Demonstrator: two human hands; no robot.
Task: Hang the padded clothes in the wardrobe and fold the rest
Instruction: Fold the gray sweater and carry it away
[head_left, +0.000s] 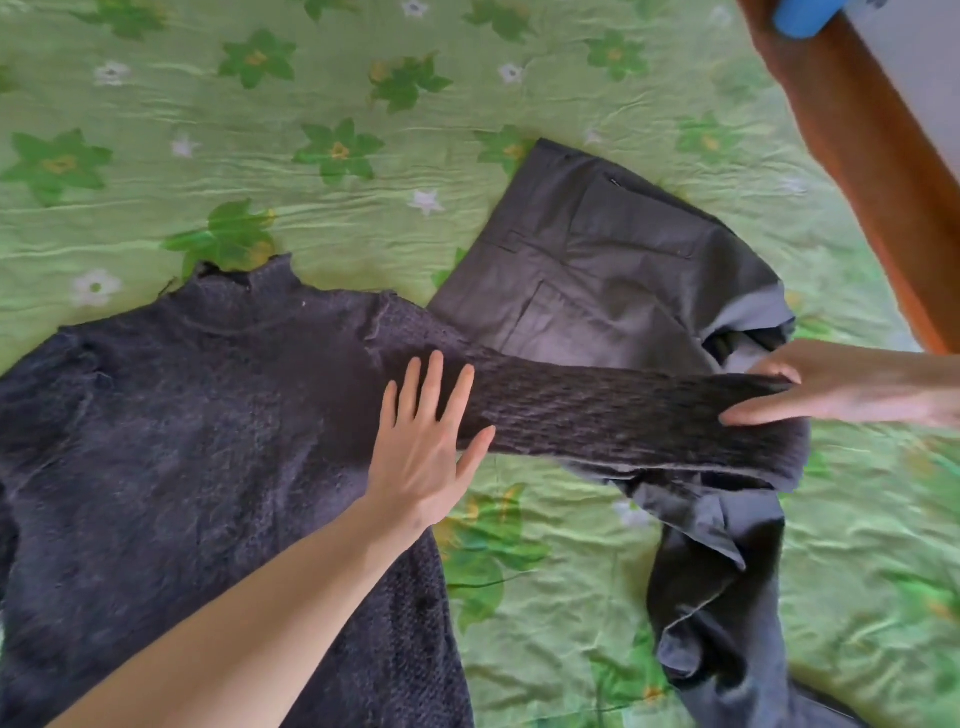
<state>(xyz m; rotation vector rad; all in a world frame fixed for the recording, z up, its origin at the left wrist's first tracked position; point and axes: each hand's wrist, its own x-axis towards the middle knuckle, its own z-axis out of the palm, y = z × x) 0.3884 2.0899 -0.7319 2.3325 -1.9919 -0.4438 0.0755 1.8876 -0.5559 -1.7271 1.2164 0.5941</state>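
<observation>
Sweater (171, 415): spread flat, unfolded; left hand (421, 447) presses it flat-palmed, right hand (831, 387) pinches sleeve (623, 410) (trousers (597, 260) also unfolded).

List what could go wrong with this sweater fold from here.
1. The sweater sleeve lies across the grey trousers, so folding it back may drag or rumple them.
2. The left hand only presses flat on the sweater; the knit could slide on the bedsheet.
3. The right hand has a light grip near the cuff, which may slip.
</observation>
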